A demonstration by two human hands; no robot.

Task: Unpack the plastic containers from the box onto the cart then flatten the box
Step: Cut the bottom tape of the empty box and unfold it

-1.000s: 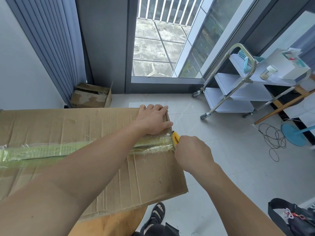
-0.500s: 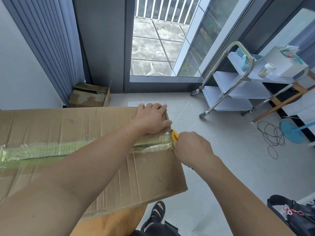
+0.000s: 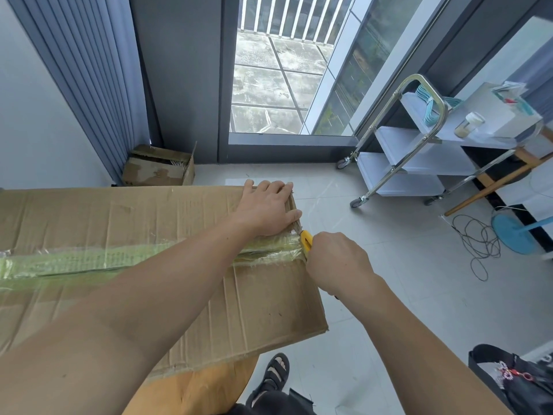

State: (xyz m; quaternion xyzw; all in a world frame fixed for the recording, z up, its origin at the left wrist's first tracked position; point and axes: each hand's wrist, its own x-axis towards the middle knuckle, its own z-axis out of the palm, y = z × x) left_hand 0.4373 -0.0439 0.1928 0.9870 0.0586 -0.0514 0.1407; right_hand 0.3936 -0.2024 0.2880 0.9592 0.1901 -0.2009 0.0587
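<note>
A large brown cardboard box (image 3: 89, 223) lies closed in front of me, its centre seam sealed with greenish clear tape (image 3: 128, 259). My left hand (image 3: 266, 209) presses flat on the far right corner of the top flap, fingers straight. My right hand (image 3: 335, 263) grips a yellow utility knife (image 3: 306, 240) whose tip meets the taped seam at the box's right edge. The plastic containers are hidden inside. A white three-shelf cart (image 3: 419, 158) with a chrome frame stands on the floor to the right.
A small open cardboard box (image 3: 158, 167) sits by the curtain. The cart's top shelf carries a jar (image 3: 469, 124) and teal hangers. A coiled black cable (image 3: 478, 241) and a blue fan base (image 3: 514, 233) lie on the tiles at right. A black bag (image 3: 514, 381) is bottom right.
Both hands stay at the box's right end; the knife has barely shifted along the tape edge. The view has tilted slightly.
</note>
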